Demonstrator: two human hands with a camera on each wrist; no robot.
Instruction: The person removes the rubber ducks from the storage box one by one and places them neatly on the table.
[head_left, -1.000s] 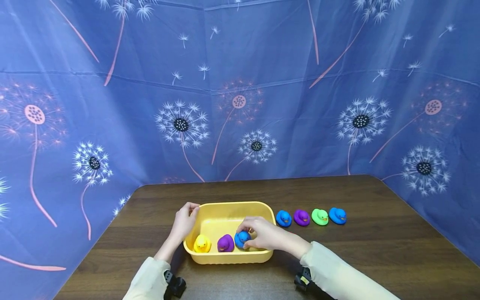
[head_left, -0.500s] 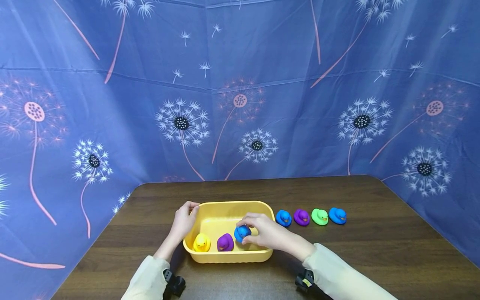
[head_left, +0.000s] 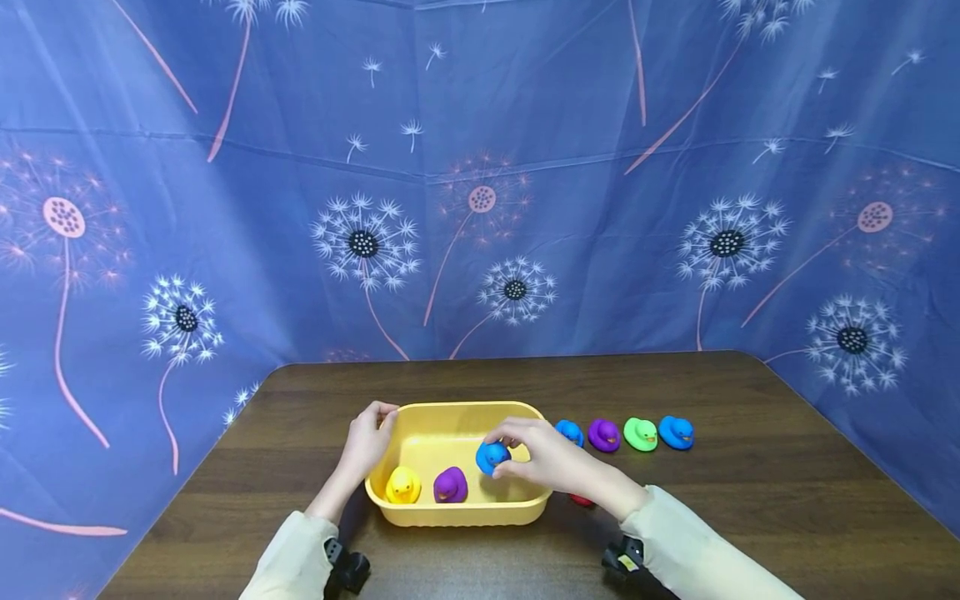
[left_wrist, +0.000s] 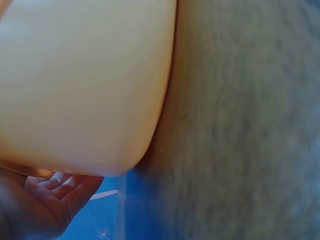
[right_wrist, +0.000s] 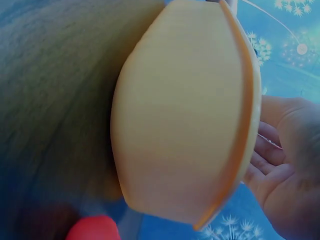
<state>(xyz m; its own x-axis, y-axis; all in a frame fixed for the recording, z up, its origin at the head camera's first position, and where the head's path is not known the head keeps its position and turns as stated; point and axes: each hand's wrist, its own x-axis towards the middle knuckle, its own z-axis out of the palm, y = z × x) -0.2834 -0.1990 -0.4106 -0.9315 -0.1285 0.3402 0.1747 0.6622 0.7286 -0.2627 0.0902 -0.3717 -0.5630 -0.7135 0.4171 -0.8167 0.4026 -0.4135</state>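
A blue rubber duck [head_left: 491, 458] is pinched between the thumb and fingers of my right hand [head_left: 551, 454], over the right part of a yellow plastic bin [head_left: 465, 517]. My left hand [head_left: 367, 437] grips the bin's rim at its far left corner. Inside the bin, a yellow rubber duck [head_left: 403, 486] sits at the front left and a purple rubber duck [head_left: 451, 485] near the front middle. The left wrist view has the bin's outer wall [left_wrist: 90, 90] with my left fingers behind it. From the right wrist, the bin hides the held duck.
To the right of the bin stand a blue duck [head_left: 572, 432] partly behind my right hand, a purple duck [head_left: 603, 435], a green duck [head_left: 641, 434] and another blue duck [head_left: 677, 433]. A red object [head_left: 581, 500] peeks out under my right wrist on the wooden table [head_left: 750, 500].
My right hand has raised the blue duck from the bin's front right and shifted it back and slightly right. The left hand stays at the rim. The red object has come into sight.
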